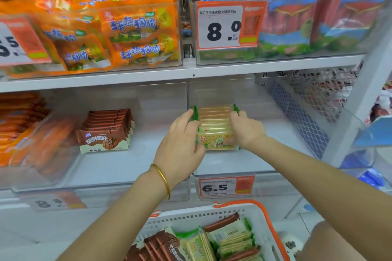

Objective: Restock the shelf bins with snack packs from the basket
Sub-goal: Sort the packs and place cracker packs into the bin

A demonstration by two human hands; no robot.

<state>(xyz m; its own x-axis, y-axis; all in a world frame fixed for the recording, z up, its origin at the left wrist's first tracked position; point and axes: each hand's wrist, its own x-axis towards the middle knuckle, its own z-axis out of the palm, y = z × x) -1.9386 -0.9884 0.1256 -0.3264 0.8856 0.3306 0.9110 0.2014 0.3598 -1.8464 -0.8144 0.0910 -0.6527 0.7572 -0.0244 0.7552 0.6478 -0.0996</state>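
The cracker packs (pixel 214 131) are wrapped in glossy clear film. The shelf bins (pixel 286 171) are formed of smooth transparent plastic. The basket (pixel 191 216) is moulded in matt white perforated plastic, with an orange plastic handle (pixel 261 205). The price tag (pixel 220 25) is printed on paper. The shelf (pixel 127 79) is finished in matt white. A polished gold-coloured metal bangle (pixel 162 180) is worn.

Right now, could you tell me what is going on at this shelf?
A person is restocking. The left hand and right hand grip either end of a row of green cracker packs inside the clear bin on the lower shelf. The basket below holds more of them and brown packs.
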